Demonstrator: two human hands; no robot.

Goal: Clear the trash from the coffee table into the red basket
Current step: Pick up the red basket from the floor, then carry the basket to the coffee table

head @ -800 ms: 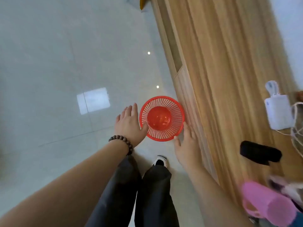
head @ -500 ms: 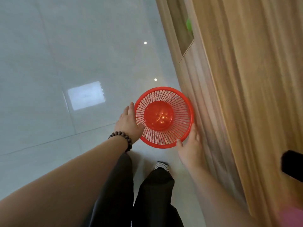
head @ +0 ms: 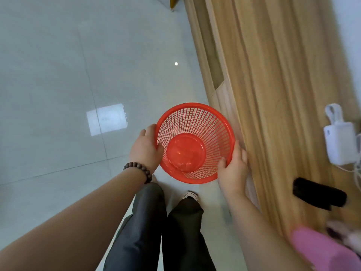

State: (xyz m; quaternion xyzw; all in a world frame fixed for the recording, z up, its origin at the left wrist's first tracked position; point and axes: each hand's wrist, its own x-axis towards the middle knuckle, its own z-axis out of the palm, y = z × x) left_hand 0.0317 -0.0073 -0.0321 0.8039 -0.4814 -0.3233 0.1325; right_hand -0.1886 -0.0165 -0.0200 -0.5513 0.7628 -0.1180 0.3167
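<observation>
Spreading under everything is a glossy pale-grey tiled floor (head: 58, 75), with a long light-wood coffee table (head: 283, 94) along its right edge. Beside the table, a round red plastic mesh basket (head: 195, 142) sits between both hands, its inside bare. The left hand (head: 145, 151) grips the left rim, thumb inside; the right hand (head: 233, 169) clasps the right rim. On the table lie a white boxy device (head: 340, 141) and a black oblong object (head: 319, 193).

Pale glossy tile floor (head: 68, 85) across the frame's left. At right, wooden coffee table (head: 283, 94), bearing a white device (head: 340, 141), a black object (head: 320, 194), a blurred pink item (head: 320, 249) at lower right.
</observation>
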